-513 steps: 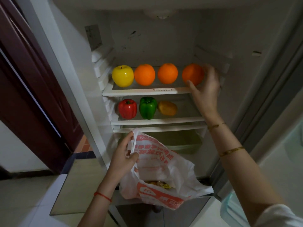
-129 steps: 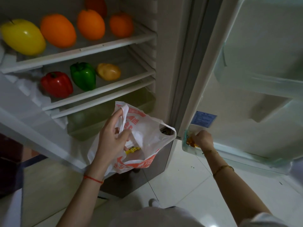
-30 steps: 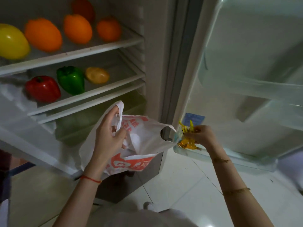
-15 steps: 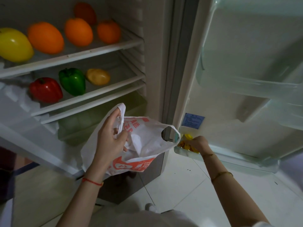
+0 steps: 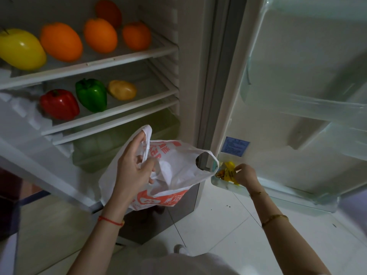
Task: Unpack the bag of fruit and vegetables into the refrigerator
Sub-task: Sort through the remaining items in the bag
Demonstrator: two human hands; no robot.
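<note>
My left hand (image 5: 133, 167) grips one handle of the white plastic bag with orange print (image 5: 172, 175), holding it up in front of the open refrigerator. My right hand (image 5: 246, 174) pinches a small yellow packet (image 5: 228, 172) at the left end of the bottom door bin (image 5: 278, 192). On the top shelf (image 5: 99, 64) lie a yellow apple (image 5: 20, 49) and several oranges (image 5: 99, 35). The middle shelf carries a red pepper (image 5: 58, 104), a green pepper (image 5: 91, 95) and a yellow-orange fruit (image 5: 122, 90).
The refrigerator door (image 5: 297, 76) stands open on the right with clear bins along it. A greenish crisper drawer (image 5: 111, 143) sits under the shelves. White tiled floor (image 5: 208, 221) lies below, and a dark wooden door shows at the far left edge.
My right hand carried the yellow packet from beside the bag's mouth down into the bottom door bin and still pinches it there. The left hand and bag have hardly moved.
</note>
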